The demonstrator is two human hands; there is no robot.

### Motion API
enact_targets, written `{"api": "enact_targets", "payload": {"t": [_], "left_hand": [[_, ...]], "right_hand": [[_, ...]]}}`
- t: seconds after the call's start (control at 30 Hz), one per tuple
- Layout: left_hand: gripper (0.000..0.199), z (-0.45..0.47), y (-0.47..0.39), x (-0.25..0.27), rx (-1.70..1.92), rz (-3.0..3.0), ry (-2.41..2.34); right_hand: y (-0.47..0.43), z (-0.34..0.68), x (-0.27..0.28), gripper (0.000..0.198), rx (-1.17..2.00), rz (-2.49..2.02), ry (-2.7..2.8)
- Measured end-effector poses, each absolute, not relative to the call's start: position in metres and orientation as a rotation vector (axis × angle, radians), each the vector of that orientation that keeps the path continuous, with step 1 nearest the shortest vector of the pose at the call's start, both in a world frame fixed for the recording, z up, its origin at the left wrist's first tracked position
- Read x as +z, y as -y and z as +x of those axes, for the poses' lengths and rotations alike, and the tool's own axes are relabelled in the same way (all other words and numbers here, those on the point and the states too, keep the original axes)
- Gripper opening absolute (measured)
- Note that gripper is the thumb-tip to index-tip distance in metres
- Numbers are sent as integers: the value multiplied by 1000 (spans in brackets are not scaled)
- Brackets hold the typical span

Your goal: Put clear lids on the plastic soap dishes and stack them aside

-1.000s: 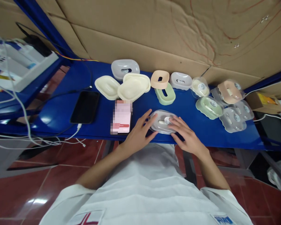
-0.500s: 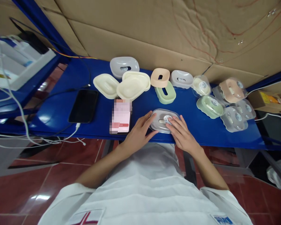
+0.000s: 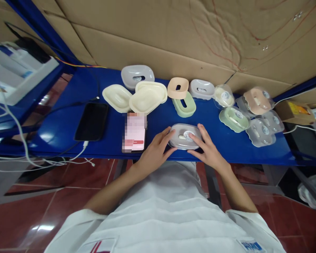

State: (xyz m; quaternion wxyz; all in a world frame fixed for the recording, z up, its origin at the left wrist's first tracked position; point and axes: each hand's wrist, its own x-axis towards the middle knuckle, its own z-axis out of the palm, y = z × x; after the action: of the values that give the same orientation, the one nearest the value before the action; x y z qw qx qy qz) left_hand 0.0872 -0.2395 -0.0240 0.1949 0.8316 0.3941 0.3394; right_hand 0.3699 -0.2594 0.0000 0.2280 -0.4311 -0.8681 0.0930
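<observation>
A grey soap dish under a clear lid (image 3: 183, 136) sits near the front edge of the blue shelf (image 3: 68, 123). My left hand (image 3: 155, 151) rests against its left side, fingers spread on the rim. My right hand (image 3: 207, 149) lies on its right side, fingers pressing on top of the lid by a round white sticker. Both hands grip the dish between them.
A lit phone (image 3: 134, 132) and a dark phone (image 3: 92, 121) lie to the left, with white cables hanging off the edge. Cream lids (image 3: 147, 98), grey, peach and green dishes (image 3: 184, 103) line the back. Several lidded dishes (image 3: 259, 102) sit at the right. Cardboard stands behind.
My right hand has slid further onto the lid of the grey dish and closed round its right side. The left hand has stayed against the left rim.
</observation>
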Motion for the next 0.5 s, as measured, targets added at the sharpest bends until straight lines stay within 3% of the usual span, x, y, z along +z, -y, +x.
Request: {"api": "enact_targets", "payload": {"t": [0.17,0.3,0.4,0.5], "left_hand": [[63,86,242,-18,855,2266,-1100],[55,86,243,-15,842,2269,-1080],[48,86,243,-16,845,2304,-1068],[42,86,243,-18,859,2342,-1063]], "right_hand": [[261,384,3,78,193,-1255,2249],[274,448,12,74,-310,-1620,1887],[282,521,12,89,-764,-1869,1482],[282,583,2,105,-912,-2026,1254]]}}
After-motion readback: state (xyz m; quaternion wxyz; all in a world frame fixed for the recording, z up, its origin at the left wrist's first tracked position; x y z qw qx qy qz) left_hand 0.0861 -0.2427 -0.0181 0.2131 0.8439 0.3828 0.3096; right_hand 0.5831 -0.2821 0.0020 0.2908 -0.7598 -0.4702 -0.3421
